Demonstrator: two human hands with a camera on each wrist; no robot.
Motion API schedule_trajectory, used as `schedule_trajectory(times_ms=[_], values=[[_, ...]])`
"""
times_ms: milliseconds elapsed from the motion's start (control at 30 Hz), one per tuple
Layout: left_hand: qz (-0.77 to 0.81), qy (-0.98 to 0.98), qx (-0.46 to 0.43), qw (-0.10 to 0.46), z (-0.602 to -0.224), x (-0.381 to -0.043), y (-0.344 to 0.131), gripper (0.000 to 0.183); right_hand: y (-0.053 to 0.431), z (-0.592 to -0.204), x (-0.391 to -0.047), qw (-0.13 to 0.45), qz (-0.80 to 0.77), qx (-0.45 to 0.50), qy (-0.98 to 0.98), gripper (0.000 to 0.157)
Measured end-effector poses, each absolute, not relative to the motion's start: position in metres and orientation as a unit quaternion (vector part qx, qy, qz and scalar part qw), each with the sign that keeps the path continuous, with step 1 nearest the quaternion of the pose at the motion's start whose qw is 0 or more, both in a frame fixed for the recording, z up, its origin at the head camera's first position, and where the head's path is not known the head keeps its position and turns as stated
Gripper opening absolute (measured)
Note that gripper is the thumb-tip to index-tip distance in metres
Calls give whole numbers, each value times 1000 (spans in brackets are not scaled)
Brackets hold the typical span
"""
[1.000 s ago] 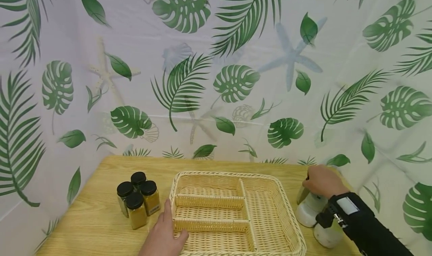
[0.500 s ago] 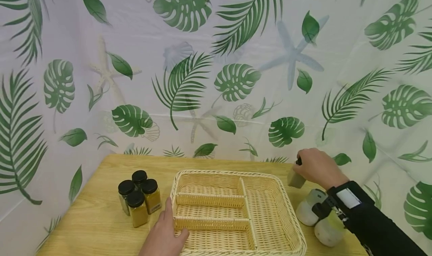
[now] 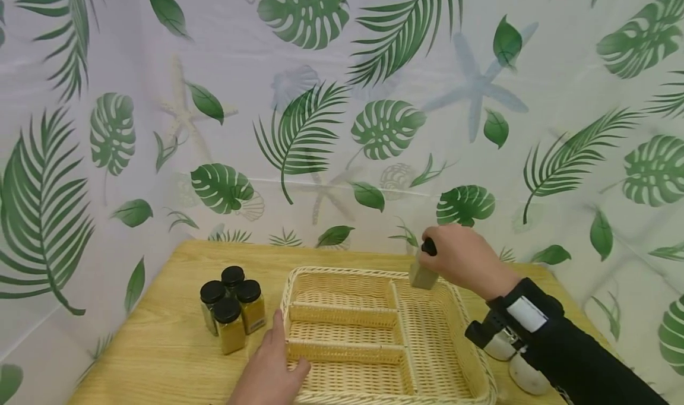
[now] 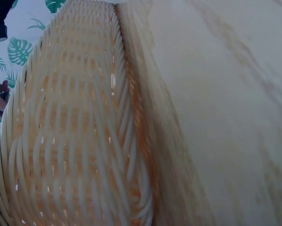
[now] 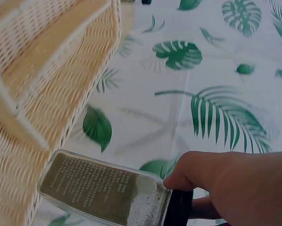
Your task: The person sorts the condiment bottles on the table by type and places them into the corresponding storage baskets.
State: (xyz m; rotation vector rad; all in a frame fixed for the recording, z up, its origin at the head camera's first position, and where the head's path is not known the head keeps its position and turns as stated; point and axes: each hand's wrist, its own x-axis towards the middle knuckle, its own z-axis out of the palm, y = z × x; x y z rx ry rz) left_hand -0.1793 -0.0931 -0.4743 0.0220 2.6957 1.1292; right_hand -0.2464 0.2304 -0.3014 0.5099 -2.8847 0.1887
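Observation:
My right hand [image 3: 464, 256] grips a small clear spice jar [image 3: 423, 276] by its black cap. The jar hangs tilted over the back of the basket's long right compartment. In the right wrist view, grey-green powder and printed text show on the spice jar [image 5: 91, 186], with my thumb and fingers at the cap end of the right hand [image 5: 244, 183]. On the left rim of the wicker basket [image 3: 347, 310] rests my left hand [image 3: 271, 363], fingers fairly straight, thumb over the inside. The left wrist view shows mostly the basket's outer wall [image 4: 70, 117].
Several black-capped jars of yellow and greenish spice [image 3: 231, 328] stand grouped left of the basket on the wood-grain table [image 3: 160, 322]. Two rounded whitish containers [image 3: 528, 375] stand to its right, partly behind my sleeve. A leaf-patterned curtain [image 3: 331, 126] hangs behind the table.
My right hand has lifted the spice jar from the table at the right and carried it left over the basket. The left hand stays on the rim. The head view has shifted slightly.

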Motion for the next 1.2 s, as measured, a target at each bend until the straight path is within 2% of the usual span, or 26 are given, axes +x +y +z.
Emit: schedule_trajectory(times_ms=[167, 600, 767, 1000, 1200], values=[[393, 913, 13, 104, -477, -179, -94, 104, 195, -310, -252, 111, 67, 207, -970, 8], [397, 912, 10, 104, -479, -181, -96, 106, 119, -342, -271, 89, 73, 280, -953, 12], [393, 912, 6, 114, -477, -182, -97, 106, 98, -352, -278, 77, 69, 306, -947, 21], [395, 911, 4, 114, -478, -183, -99, 104, 75, -369, -282, 56, 60, 327, -942, 20], [403, 908, 4, 115, -480, -184, -98, 104, 63, -379, -286, 72, 47, 330, -940, 19]])
